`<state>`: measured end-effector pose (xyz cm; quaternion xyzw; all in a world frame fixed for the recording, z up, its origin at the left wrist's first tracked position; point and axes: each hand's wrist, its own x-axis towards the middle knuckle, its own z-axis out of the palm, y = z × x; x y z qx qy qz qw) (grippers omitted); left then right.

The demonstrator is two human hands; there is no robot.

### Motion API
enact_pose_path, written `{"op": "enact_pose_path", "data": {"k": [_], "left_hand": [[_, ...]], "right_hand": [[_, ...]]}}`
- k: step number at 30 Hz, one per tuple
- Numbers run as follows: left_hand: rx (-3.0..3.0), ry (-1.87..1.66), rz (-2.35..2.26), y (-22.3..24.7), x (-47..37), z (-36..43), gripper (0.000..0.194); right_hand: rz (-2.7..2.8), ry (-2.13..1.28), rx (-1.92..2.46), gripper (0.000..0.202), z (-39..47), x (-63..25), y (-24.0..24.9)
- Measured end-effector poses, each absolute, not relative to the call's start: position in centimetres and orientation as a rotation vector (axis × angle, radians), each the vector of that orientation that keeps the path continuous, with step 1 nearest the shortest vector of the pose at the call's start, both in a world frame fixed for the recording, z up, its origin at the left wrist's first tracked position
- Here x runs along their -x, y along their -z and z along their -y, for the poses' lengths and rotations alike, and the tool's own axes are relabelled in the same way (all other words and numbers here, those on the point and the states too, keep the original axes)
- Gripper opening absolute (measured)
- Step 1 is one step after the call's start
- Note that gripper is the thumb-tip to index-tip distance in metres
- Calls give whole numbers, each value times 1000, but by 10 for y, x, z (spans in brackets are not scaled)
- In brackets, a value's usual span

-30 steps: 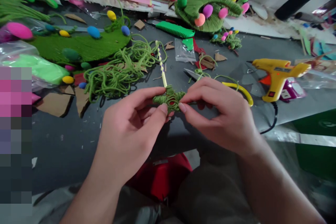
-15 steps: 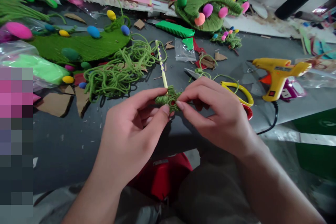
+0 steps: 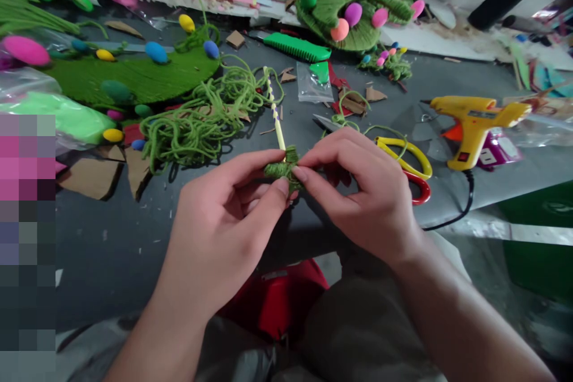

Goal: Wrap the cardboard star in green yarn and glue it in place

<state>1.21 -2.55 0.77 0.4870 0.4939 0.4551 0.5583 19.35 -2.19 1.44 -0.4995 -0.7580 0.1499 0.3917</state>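
Observation:
Between my hands is a small green yarn-wrapped piece (image 3: 290,155) with a pale patterned stick (image 3: 277,121) standing out from its far side. My left hand (image 3: 228,209) is closed on the piece, thumb in front and fingers behind and under it. From the right, my right hand (image 3: 362,185) pinches at the piece's right side with thumb and forefinger, covering part of it. Loose green yarn (image 3: 197,125) lies tangled just beyond my left hand. Scissors with yellow and red handles (image 3: 409,158) lie partly under my right hand.
A yellow glue gun (image 3: 474,125) with a black cord rests at the right. Farther back lie a green utility knife (image 3: 298,46), a small plastic bag (image 3: 315,82) and a green yarn shape with colored balls (image 3: 335,12). Cardboard scraps (image 3: 92,178) lie left.
My right hand has shifted slightly left, its thumb and forefinger now over the small red-centered spot on the yarn piece. More of the scissors' red handle shows. My left hand holds nearly still.

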Motion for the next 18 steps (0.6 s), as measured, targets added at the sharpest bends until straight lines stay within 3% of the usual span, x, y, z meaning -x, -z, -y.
{"op": "enact_pose_path", "data": {"k": [8, 12, 18], "left_hand": [[-1151, -1072, -1173, -5, -11, 26, 26], [-1171, -1061, -1210, -7, -12, 24, 26], [-1163, -1030, -1249, -12, -13, 23, 26]], "right_hand": [[1861, -366, 1354, 12, 25, -187, -14], [1867, -408, 1362, 2, 27, -193, -15], [2045, -410, 1209, 34, 28, -212, -19]]}}
